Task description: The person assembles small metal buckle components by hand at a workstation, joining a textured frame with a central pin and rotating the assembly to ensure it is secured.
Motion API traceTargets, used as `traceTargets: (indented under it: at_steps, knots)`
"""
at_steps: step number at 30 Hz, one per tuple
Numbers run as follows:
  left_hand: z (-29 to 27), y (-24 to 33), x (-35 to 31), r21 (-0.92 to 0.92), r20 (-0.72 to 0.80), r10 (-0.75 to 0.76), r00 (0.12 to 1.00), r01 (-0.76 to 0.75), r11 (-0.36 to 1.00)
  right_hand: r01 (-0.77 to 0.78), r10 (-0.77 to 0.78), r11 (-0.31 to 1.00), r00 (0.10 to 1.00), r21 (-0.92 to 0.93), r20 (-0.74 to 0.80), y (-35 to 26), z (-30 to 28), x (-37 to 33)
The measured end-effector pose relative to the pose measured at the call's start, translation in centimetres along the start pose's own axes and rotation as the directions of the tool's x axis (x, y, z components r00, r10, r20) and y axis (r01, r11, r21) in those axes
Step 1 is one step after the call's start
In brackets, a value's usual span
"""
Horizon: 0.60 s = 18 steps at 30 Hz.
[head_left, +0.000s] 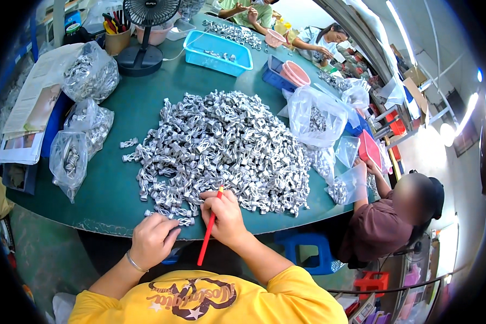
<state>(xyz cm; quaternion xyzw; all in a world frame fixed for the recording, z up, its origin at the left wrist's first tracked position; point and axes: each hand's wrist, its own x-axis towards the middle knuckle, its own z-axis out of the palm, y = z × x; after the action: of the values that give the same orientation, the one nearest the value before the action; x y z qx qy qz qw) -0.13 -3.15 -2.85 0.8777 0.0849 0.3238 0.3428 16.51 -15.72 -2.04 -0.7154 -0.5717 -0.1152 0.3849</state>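
Observation:
A large heap of small silver metal parts, each with a ring-like end and looped strands, covers the middle of the green table. At the heap's near edge, my left hand has its fingers and thumb drawn together on a small silver metal part; the fingers partly hide their grip. To its right, my right hand is closed around a slim red pen-like stick with a yellow upper end. Its curled fingertips touch the edge of the heap.
Clear bags of parts lie at left beside papers. A black fan and a blue tray stand behind the heap. More bags lie at right, where a co-worker sits near a blue stool. Others work across the table.

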Motion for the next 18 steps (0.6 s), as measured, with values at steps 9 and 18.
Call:
traceTargets:
  at_steps: [9, 18]
  knots:
    - [-0.1, -0.11, -0.16, 0.007, 0.017, 0.007, 1.0, -0.007, 1.0, 0.005, -0.006, 0.999, 1.0, 0.05, 0.022, 0.41, -0.72, -0.01]
    - [-0.38, -0.03, 0.41, 0.063, 0.107, 0.096, 0.99, -0.103, 0.993, -0.039, 0.04, 0.994, 0.999, -0.098, 0.003, 0.52, -0.73, -0.18]
